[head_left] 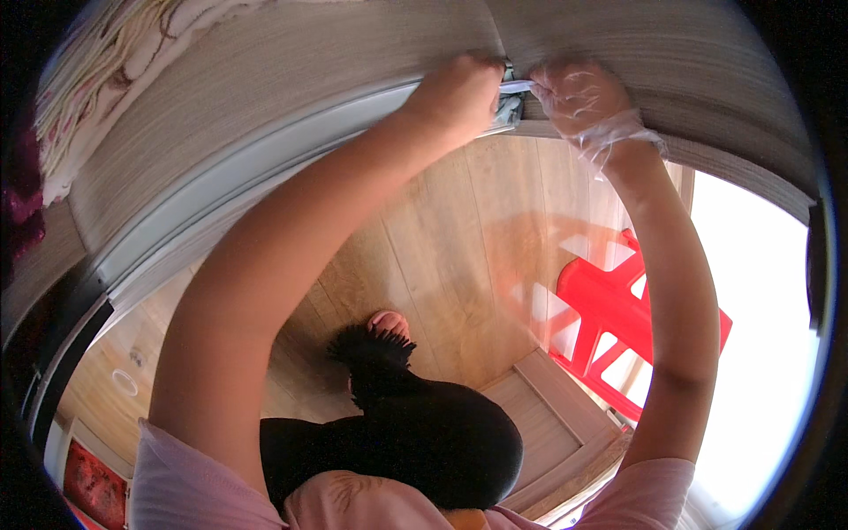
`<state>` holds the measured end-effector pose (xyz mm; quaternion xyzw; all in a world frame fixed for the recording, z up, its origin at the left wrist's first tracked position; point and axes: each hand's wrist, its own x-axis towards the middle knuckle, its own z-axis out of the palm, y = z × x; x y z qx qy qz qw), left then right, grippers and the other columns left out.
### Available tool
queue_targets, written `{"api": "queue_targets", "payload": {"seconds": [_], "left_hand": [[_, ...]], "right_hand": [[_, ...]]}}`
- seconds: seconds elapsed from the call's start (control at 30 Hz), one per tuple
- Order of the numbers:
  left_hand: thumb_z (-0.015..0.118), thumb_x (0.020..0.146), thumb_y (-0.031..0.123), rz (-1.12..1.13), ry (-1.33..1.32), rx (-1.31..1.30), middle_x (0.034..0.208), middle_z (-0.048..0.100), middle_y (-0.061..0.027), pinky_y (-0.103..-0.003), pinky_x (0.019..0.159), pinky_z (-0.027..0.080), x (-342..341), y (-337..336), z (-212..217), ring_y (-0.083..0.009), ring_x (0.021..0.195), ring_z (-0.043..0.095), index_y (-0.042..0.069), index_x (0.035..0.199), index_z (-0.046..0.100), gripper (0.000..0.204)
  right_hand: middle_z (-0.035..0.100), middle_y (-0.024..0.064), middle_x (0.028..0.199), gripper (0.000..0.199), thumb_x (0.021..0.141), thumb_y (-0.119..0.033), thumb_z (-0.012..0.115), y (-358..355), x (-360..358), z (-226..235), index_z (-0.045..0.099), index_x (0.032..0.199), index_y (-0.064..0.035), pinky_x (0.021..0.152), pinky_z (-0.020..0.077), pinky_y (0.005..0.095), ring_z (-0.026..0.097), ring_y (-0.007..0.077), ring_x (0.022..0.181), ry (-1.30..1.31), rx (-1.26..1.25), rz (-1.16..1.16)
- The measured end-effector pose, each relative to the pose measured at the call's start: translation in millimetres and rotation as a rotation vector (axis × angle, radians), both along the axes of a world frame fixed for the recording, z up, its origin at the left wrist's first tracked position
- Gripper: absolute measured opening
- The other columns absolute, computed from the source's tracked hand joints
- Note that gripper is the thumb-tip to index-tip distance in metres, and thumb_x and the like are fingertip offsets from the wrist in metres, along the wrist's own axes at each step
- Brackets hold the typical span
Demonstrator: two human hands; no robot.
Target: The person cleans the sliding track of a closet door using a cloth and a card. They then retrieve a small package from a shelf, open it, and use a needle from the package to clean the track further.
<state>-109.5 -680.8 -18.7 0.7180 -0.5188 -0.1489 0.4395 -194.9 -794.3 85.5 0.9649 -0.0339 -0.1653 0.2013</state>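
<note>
At the top of the head view, my left hand (464,95) is closed in a fist at the end of a pale grey rail (265,161). Its fingertips are turned away, so what they hold is hidden. My right hand (585,99), in a thin clear plastic glove bunched at the wrist, is closed with its fingers pinched on a thin pale strip (517,87). That strip spans the short gap between both hands. Just below it, a grey-blue end fitting (509,112) sits at the rail's end, beside a seam in the wood-grain panel (353,75).
A red plastic stool (609,300) stands at the right, near a bright white area. Below are a wood-plank floor (459,230), a framed wooden panel (539,424), and my leg in black with a pink shoe (389,324). Fringed cloth (102,88) hangs at the upper left.
</note>
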Motion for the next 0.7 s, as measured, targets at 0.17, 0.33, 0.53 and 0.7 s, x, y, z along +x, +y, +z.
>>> {"api": "queue_targets", "payload": {"seconds": [0.17, 0.33, 0.53, 0.7], "left_hand": [[0.058, 0.078, 0.013, -0.029, -0.127, -0.09, 0.078, 0.057, -0.0195, -0.043, 0.066, 0.047, 0.6, 4.7, -4.5, -0.0358, 0.073, 0.057, -0.001, 0.076, 0.055, 0.014], [0.058, 0.079, 0.014, 0.036, -0.145, -0.093, 0.075, 0.057, -0.0188, -0.044, 0.064, 0.047, -7.6, -5.1, -14.3, -0.0363, 0.07, 0.057, 0.0, 0.072, 0.056, 0.016], [0.06, 0.077, 0.014, 0.014, -0.038, -0.04, 0.076, 0.057, -0.0197, -0.043, 0.064, 0.047, -8.6, -9.8, -10.0, -0.0368, 0.07, 0.057, -0.001, 0.073, 0.055, 0.016], [0.062, 0.076, 0.011, 0.035, -0.022, -0.129, 0.077, 0.057, -0.0194, -0.043, 0.064, 0.047, -9.1, 2.3, -3.0, -0.0372, 0.071, 0.057, -0.001, 0.074, 0.056, 0.014]], "right_hand": [[0.062, 0.0025, 0.081, 0.015, 0.086, -0.018, 0.049, -25.8, -8.6, -15.3, 0.056, 0.094, -0.0082, 0.072, 0.0502, 0.0288, 0.059, 0.0215, 0.072, -0.024, -0.231, 0.319], [0.059, 0.0012, 0.079, 0.01, 0.082, -0.012, 0.05, -34.8, -15.5, -34.6, 0.055, 0.088, -0.0066, 0.072, 0.05, 0.0268, 0.059, 0.0133, 0.072, 0.194, -1.033, 0.524], [0.058, 0.0024, 0.08, 0.007, 0.079, -0.006, 0.052, -57.1, -14.9, -35.2, 0.055, 0.086, -0.005, 0.074, 0.0496, 0.0211, 0.058, 0.0131, 0.078, 0.229, -1.128, 0.713], [0.06, 0.0037, 0.087, 0.013, 0.079, -0.006, 0.054, -43.6, -2.5, -18.9, 0.056, 0.092, -0.0047, 0.079, 0.0474, 0.0232, 0.059, 0.0164, 0.084, 0.162, -0.297, 0.433]]}}
